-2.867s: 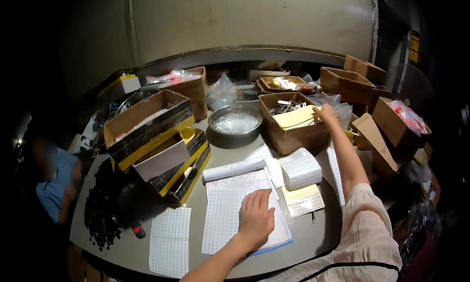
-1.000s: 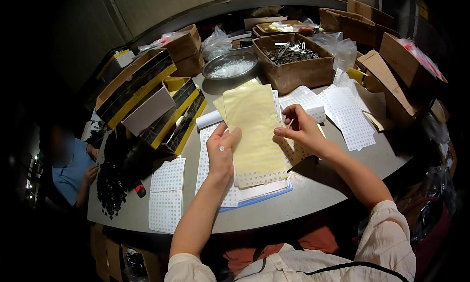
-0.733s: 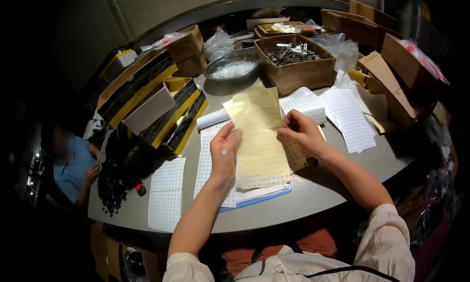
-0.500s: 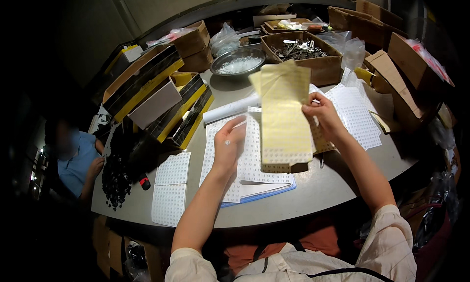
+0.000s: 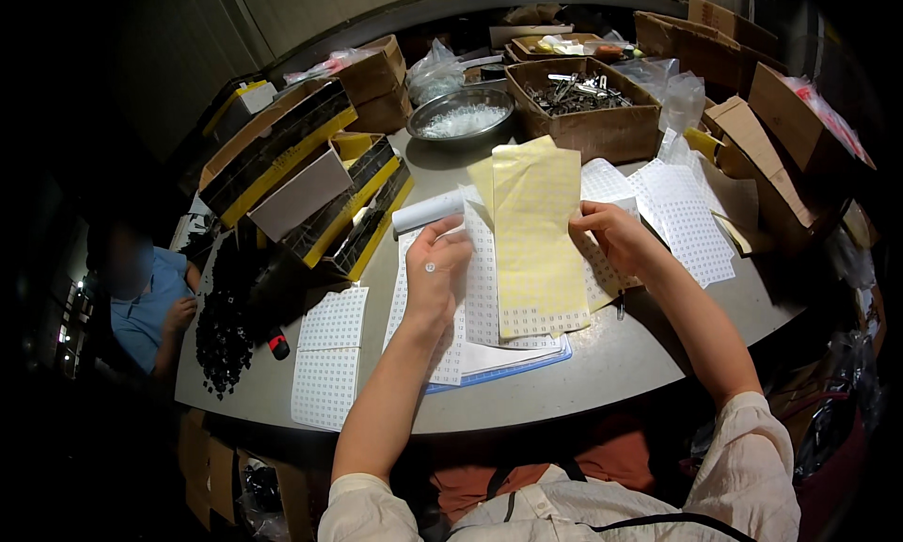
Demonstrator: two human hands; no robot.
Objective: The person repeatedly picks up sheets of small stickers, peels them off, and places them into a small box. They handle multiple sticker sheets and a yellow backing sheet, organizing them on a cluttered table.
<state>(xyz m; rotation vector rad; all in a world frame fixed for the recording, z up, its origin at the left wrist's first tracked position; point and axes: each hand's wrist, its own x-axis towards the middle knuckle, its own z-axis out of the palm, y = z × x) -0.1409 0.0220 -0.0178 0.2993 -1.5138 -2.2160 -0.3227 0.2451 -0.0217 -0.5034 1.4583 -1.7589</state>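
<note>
— What's the right hand [image 5: 616, 241] got?

— A long yellow sheet [image 5: 538, 236], pinched at its right edge between the fingers [image 5: 588, 224]. It hangs above the middle of the table [image 5: 611, 373], tilted a little, its top toward the far edge. A second yellow sheet peeks out behind its upper left corner.

— How does the sheet look?

— Pale yellow, plain over most of its face, with rows of small white squares along the bottom strip. It looks slightly curved, not flat.

— And the left hand [image 5: 437, 269]?

— Just left of the sheet, fingers curled loosely, fingertips [image 5: 451, 230] close to the sheet's left edge. I cannot tell whether they grip anything; a small white dot shows on the back of the hand.

— What lies under the sheet?

— A stack of white sheets [image 5: 470, 297] covered in grids of small squares, on a blue-edged pad, near the front edge. More white grid sheets [image 5: 329, 354] lie at the front left, and others [image 5: 687, 217] to the right.

— Anything else close by?

— A paper roll [image 5: 428, 211] just beyond the left hand, a metal bowl [image 5: 461, 119] of white bits toward the far edge, and a brown box [image 5: 583, 104] of metal parts beside it. A pile of black pieces [image 5: 226, 316] sits at the left edge, where another person [image 5: 146, 297] in blue sits.
</note>
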